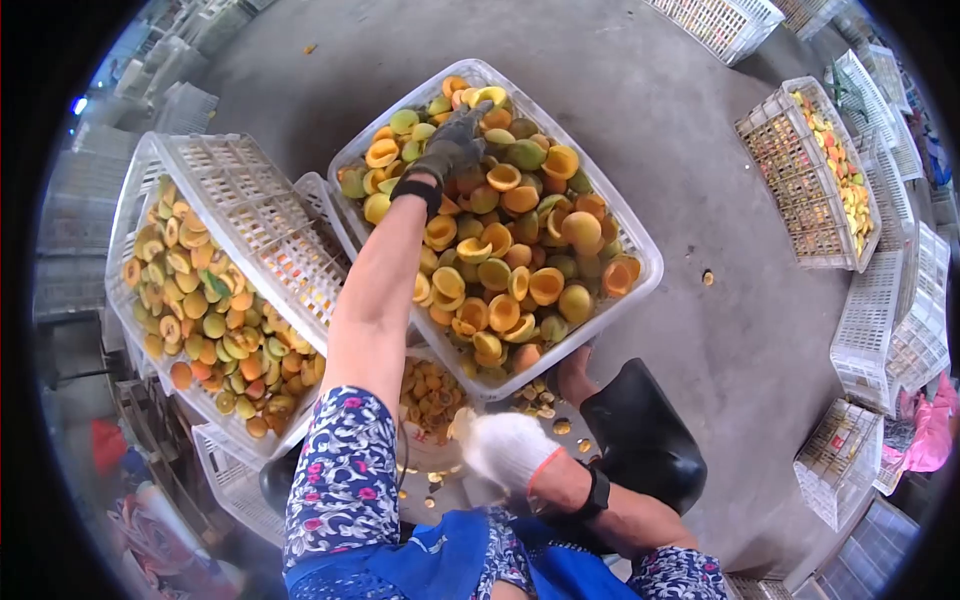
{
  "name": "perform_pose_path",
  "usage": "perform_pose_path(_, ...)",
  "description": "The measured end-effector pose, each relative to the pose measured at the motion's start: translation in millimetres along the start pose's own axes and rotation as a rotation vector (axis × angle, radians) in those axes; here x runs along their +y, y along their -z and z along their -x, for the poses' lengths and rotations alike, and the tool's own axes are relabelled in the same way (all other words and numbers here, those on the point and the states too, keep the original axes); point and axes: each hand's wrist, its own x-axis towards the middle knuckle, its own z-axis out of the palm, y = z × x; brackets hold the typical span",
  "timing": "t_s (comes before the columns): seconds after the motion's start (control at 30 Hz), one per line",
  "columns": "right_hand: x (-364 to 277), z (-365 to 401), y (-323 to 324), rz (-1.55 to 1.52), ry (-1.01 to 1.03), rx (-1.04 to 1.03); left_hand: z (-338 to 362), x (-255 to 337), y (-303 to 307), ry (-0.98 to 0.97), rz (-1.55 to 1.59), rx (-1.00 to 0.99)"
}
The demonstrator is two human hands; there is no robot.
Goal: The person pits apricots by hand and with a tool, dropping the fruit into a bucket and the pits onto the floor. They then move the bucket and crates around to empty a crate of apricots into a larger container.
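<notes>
My left hand (452, 148), in a dark grey glove, reaches over a pale plastic crate (594, 324) full of halved, pitted orange and green fruit (503, 178). Its fingers look stretched out, their tips touching a yellow-green fruit half (487, 96) near the crate's far corner. In front of my body, my right hand (510, 452) wears a white glove and is blurred by motion. Its fingertips are too smeared to show what they hold, if anything. Just beyond it, more fruit pieces (432, 395) lie in a low container.
On the left, a crate of fruit (230, 320) stands under a tilted empty crate (262, 215). A black boot (640, 430) is at lower right. Farther right are a fruit-filled crate (800, 165), stacked white crates (868, 325) and a pink bag (932, 425). Scraps lie on the concrete floor (730, 340).
</notes>
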Motion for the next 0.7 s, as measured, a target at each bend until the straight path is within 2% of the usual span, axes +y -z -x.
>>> perform_pose_path(0.03,-1.7,-1.3,-1.6,-0.033,-0.089,-0.041,19.7,5.8,-1.9,-0.05,-0.122,0.084)
perform_pose_path(0.07,-2.6,-1.8,-2.0,-0.062,-0.181,-0.084,40.2,17.0,-10.5,-0.048,-0.128,0.07)
perform_pose_path(0.13,-1.5,1.4,-3.2,-0.091,-0.22,-0.097,73.8,48.1,-37.7,0.084,-0.346,0.199)
perform_pose_path(0.17,-0.4,3.2,-6.0,-0.086,-0.181,-0.104,92.6,65.5,-49.2,0.079,-0.349,0.196)
perform_pose_path(0.23,-1.5,4.1,-10.9,-0.073,-0.127,-0.136,123.0,98.8,-67.4,-0.066,-0.422,0.189)
perform_pose_path(0.4,2.5,-6.5,-20.0,-0.049,-0.074,-0.15,142.3,134.6,-94.0,0.033,-0.339,0.127)
perform_pose_path(0.47,5.3,-7.4,-18.2,-0.024,-0.007,-0.056,157.1,126.7,-100.7,0.044,-0.309,0.115)
perform_pose_path(0.53,17.8,-5.2,-41.4,-0.097,0.11,0.114,174.7,115.6,-105.4,-0.178,-0.433,0.095)
perform_pose_path(0.57,21.5,-8.1,-51.6,0.019,0.145,0.057,182.0,123.8,-85.4,-0.255,-0.355,0.206)
perform_pose_path(0.6,30.1,-15.9,-59.8,0.144,0.177,0.012,160.6,114.3,-71.7,-0.268,-0.352,0.22)
perform_pose_path(0.67,44.2,-18.5,-75.3,0.061,0.087,0.024,117.2,87.3,-48.1,-0.242,0.025,-0.309)
perform_pose_path(0.7,29.8,-11.2,-38.0,0.218,0.242,0.185,127.8,93.7,-25.8,-0.406,-0.054,-0.12)
